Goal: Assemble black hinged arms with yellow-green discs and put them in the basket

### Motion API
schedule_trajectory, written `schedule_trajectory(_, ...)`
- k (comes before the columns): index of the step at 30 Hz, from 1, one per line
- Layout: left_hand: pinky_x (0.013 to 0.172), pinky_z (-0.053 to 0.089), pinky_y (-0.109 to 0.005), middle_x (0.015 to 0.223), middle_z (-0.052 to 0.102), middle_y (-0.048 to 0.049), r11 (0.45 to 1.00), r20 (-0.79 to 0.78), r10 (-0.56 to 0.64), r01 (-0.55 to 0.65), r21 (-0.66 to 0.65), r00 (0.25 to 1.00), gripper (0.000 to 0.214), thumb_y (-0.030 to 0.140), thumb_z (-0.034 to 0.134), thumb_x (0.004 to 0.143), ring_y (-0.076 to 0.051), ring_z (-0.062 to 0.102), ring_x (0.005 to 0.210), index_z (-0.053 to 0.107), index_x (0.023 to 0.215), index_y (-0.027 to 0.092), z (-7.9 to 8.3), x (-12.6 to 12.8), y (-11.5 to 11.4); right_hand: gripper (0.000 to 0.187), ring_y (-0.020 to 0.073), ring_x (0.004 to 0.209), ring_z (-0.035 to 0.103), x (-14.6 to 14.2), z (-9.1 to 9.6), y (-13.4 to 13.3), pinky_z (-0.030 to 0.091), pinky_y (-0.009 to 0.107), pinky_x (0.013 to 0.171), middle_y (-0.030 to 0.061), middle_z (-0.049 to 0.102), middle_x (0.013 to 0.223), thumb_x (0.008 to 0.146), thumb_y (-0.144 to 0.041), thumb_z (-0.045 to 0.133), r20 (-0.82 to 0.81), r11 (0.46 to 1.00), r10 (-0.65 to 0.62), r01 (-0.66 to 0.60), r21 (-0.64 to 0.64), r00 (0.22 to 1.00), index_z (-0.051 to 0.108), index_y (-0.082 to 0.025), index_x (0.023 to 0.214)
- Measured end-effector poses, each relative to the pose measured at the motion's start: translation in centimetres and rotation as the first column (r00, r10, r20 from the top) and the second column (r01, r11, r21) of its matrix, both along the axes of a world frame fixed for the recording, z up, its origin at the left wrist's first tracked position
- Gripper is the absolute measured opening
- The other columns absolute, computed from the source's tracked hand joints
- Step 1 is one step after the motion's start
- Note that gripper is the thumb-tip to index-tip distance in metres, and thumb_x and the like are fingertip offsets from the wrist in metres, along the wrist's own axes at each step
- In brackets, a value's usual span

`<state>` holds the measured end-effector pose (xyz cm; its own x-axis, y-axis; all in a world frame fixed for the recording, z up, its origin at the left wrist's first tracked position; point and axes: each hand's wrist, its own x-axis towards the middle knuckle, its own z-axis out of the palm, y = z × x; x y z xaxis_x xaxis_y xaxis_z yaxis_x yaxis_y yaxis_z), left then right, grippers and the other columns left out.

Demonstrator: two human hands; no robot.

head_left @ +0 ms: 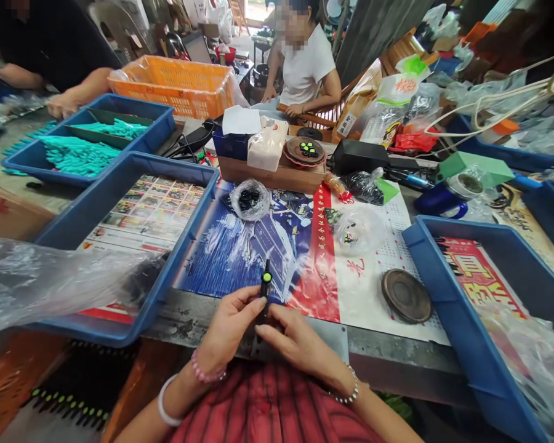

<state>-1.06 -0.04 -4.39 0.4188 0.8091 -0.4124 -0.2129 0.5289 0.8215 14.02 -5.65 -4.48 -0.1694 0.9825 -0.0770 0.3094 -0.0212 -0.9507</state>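
A slim black plastic piece with a tapered tip and a round bright-green knob stands nearly upright in front of my body. My left hand is closed, pinching it between thumb and fingers just below the knob. My right hand is closed around its lower end, which the fingers partly hide. Beyond the hands lie a clear plastic bag of small black parts and another clear bag with a few black-and-green parts. A dark round dish sits on the paper to the right.
Blue trays flank me, one at left and one at right. A farther blue tray holds turquoise pieces. A wooden box and a blue mug stand behind. Two other people sit across, one in a white shirt.
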Motion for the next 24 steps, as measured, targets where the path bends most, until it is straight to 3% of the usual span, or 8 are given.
schedule_trajectory(5, 0.06, 0.045, -0.021, 0.072, 0.067, -0.0041, 0.991, -0.062, -0.119, 0.122, 0.047, 0.991, 0.035, 0.032, 0.082, 0.074, -0.015, 0.057, 0.066, 0.078, 0.103, 0.013, 0.1, -0.4, 0.6, 0.03, 0.0096, 0.058, 0.036, -0.6, -0.5, -0.2, 0.025, 0.023, 0.052, -0.004, 0.043, 0.062, 0.091, -0.035, 0.055, -0.071, 0.997, -0.036, 0.031, -0.074, 0.997, 0.047, -0.017, 0.068)
schedule_trajectory(10, 0.059, 0.042, -0.022, 0.071, 0.066, -0.0046, 0.976, -0.071, -0.208, 0.212, 0.046, 0.975, 0.033, 0.033, 0.081, 0.075, -0.014, 0.053, 0.063, 0.079, 0.102, 0.013, 0.2, -1.0, 1.1, 0.036, 0.0094, 0.056, 0.034, -1.1, -0.7, -0.1, 0.025, 0.023, 0.052, -0.0037, 0.041, 0.059, 0.091, -0.039, 0.053, -0.121, 0.99, -0.055, 0.039, -0.137, 0.991, 0.045, -0.018, 0.063)
schedule_trajectory(20, 0.057, 0.042, -0.022, 0.075, 0.071, -0.008, 0.951, -0.07, -0.309, 0.31, 0.004, 0.948, 0.032, 0.033, 0.079, 0.077, -0.016, 0.057, 0.063, 0.08, 0.101, 0.014, -0.2, -2.6, 0.6, 0.039, 0.0097, 0.057, 0.031, -1.7, -1.2, -0.6, 0.025, 0.024, 0.051, -0.0034, 0.038, 0.06, 0.089, -0.046, 0.055, -0.251, 0.95, 0.043, -0.117, -0.29, 0.967, 0.044, -0.019, 0.063)
schedule_trajectory(24, 0.066, 0.048, -0.025, 0.078, 0.072, -0.0083, 0.935, -0.026, -0.354, 0.352, -0.044, 0.935, 0.03, 0.032, 0.08, 0.076, -0.019, 0.063, 0.071, 0.08, 0.101, 0.014, -0.1, -3.8, 0.9, 0.04, 0.0097, 0.056, 0.029, -1.0, -0.7, -0.7, 0.022, 0.024, 0.05, -0.0038, 0.036, 0.06, 0.088, -0.047, 0.058, -0.256, 0.918, 0.1, -0.188, -0.349, 0.962, 0.042, -0.019, 0.063)
